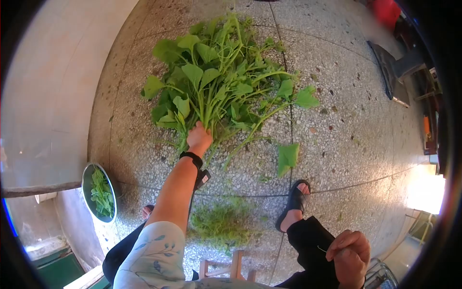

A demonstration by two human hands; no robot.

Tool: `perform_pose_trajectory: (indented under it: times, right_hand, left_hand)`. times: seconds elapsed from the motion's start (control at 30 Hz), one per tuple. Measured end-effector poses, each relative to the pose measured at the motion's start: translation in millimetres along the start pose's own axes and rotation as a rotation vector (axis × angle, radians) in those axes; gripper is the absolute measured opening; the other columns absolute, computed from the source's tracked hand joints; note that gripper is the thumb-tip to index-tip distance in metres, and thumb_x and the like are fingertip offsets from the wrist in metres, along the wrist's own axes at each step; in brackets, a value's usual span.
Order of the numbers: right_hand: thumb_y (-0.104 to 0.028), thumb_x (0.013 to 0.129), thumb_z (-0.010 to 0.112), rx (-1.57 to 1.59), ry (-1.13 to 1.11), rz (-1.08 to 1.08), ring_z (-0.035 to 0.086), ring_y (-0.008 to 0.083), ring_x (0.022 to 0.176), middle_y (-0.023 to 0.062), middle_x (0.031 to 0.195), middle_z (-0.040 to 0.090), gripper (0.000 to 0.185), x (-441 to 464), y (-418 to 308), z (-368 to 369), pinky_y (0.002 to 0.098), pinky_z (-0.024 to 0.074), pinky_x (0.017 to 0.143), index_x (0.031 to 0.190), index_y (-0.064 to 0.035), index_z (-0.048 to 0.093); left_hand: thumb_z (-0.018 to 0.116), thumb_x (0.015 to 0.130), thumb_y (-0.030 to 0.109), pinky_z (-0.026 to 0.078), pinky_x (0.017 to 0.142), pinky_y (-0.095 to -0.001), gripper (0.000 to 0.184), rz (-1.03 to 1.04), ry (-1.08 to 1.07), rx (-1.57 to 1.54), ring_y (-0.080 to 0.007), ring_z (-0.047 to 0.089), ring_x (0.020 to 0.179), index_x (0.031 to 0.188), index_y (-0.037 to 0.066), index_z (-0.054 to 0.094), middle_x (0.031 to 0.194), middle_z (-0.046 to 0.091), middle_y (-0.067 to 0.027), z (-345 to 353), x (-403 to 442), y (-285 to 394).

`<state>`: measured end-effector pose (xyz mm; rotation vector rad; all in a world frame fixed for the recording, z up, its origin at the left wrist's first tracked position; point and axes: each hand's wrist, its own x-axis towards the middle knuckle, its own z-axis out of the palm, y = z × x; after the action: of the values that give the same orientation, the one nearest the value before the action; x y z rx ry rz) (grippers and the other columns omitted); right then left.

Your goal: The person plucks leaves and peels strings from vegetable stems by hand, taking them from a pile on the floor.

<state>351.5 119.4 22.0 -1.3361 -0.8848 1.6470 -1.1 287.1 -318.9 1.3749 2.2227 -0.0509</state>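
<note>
Left hand closed round stems at the 6 o'clock edge of the leafy pile, which sits at 12 on the floor. Right hand at 4–5, fingertips pinching a thin pale strand. Bowl at 8, wispy green heap at 6.

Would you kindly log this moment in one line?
left hand: on leafy stems | right hand: holding thin strand | basin: greens inside
</note>
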Motion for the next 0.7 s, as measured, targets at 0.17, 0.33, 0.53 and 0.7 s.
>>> perform_pose_trajectory:
  times: [0.17, 0.33, 0.53, 0.7]
  right_hand:
    - [-0.014, 0.076, 0.057, 0.02, 0.047, -0.009, 0.051, 0.0181, 0.057, 0.0129, 0.075, 0.051, 0.016, -5, 4, 10, 0.0263, 0.0429, 0.053, 0.08, 0.0008, 0.05]
    - [-0.012, 0.076, 0.054, -0.113, -0.045, -0.131, 0.052, 0.0179, 0.06, 0.0126, 0.075, 0.051, 0.014, -9, 1, 17, 0.026, 0.0417, 0.053, 0.08, 0.0016, 0.051]
    - [0.004, 0.078, 0.046, -0.179, -0.313, -0.142, 0.053, 0.0147, 0.074, 0.0103, 0.082, 0.052, 0.011, -12, -1, 27, 0.0256, 0.0409, 0.066, 0.087, 0.0036, 0.052]
    - [-0.003, 0.077, 0.055, -0.559, -0.37, -0.215, 0.052, 0.0123, 0.078, 0.0074, 0.088, 0.053, 0.021, -11, 26, 46, 0.0225, 0.0413, 0.069, 0.097, -0.0008, 0.051]
  left_hand:
    - [0.047, 0.084, 0.028, 0.042, 0.046, -0.0461, 0.043, 0.254, 0.048, -0.126, -0.0349, 0.053, 0.052, 0.114, -0.001, 0.033, 0.069, 0.056, -0.0165, 7, -53, 39]
    - [0.045, 0.082, 0.026, 0.044, 0.065, -0.05, 0.037, 0.377, -0.166, -0.052, -0.041, 0.055, 0.076, 0.106, -0.001, 0.037, 0.093, 0.055, -0.0241, 11, -111, 34]
    - [0.047, 0.082, 0.025, 0.045, 0.069, -0.0482, 0.054, 0.351, -0.022, 0.102, -0.0416, 0.052, 0.087, 0.119, -0.008, 0.028, 0.102, 0.049, -0.0285, 11, -155, -25]
    - [0.044, 0.083, 0.022, 0.045, 0.069, -0.0454, 0.045, 0.516, 0.341, 0.131, -0.0395, 0.052, 0.087, 0.121, 0.0, 0.034, 0.101, 0.053, -0.0236, -75, -213, -33]
